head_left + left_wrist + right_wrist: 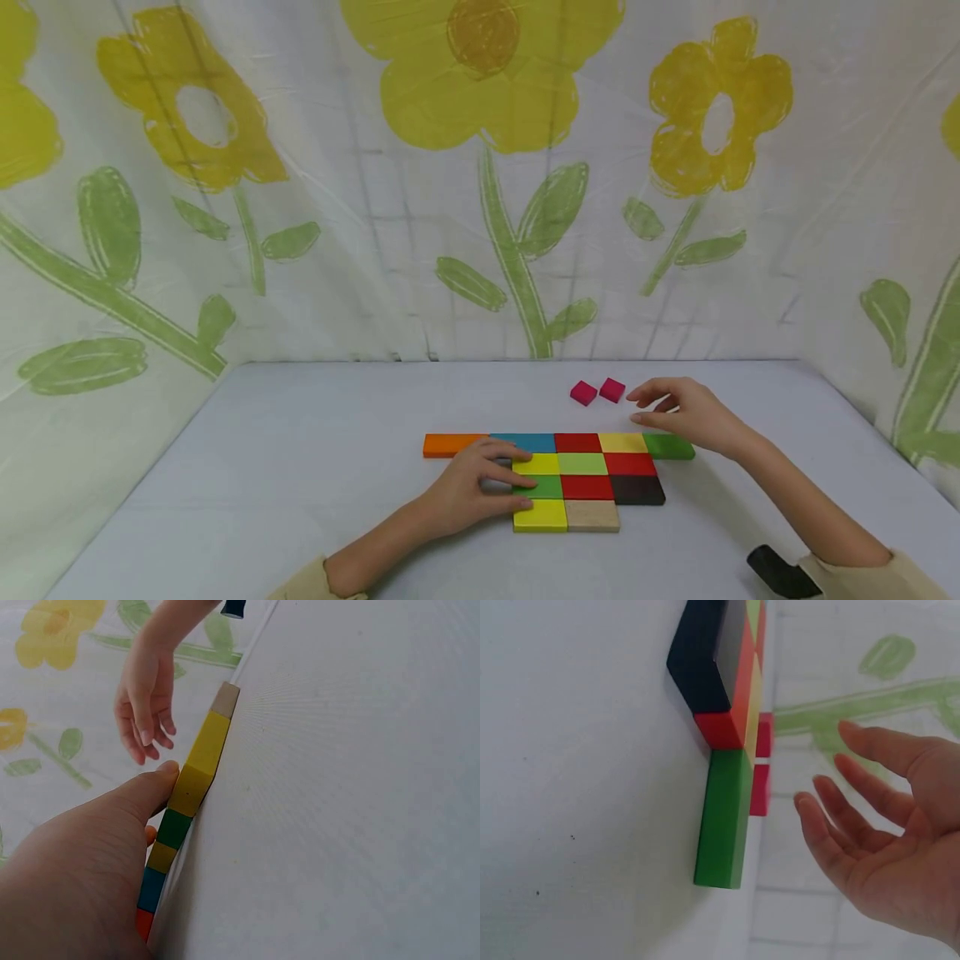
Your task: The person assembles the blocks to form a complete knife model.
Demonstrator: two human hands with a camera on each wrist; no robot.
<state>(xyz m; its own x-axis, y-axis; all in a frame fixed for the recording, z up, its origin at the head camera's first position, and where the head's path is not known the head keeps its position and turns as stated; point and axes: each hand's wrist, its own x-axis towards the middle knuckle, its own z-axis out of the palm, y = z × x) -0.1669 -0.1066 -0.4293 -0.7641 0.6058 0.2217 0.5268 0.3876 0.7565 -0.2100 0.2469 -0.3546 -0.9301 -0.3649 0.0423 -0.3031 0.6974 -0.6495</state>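
Observation:
Coloured wooden blocks lie flat, edge to edge, in several rows on the table. The back row runs from an orange block (453, 446) through a blue, a red and a pale yellow one to a green block (669, 447). Fingertips of my left hand (468, 492) rest along the left side of the front rows, touching a green block (551, 486) and a yellow block (542, 518). In the left wrist view, the thumb touches the blocks' edge. My right hand (693, 412) hovers with loosely bent, empty fingers, just right of two small magenta blocks (583, 393).
A wood-coloured block (592, 516) and a dark block (637, 490) form the right end of the lower rows. White table surface (300, 458) surrounds the blocks. Behind stands a white curtain (345, 275) with painted flowers. A black object (780, 571) sits by the right sleeve.

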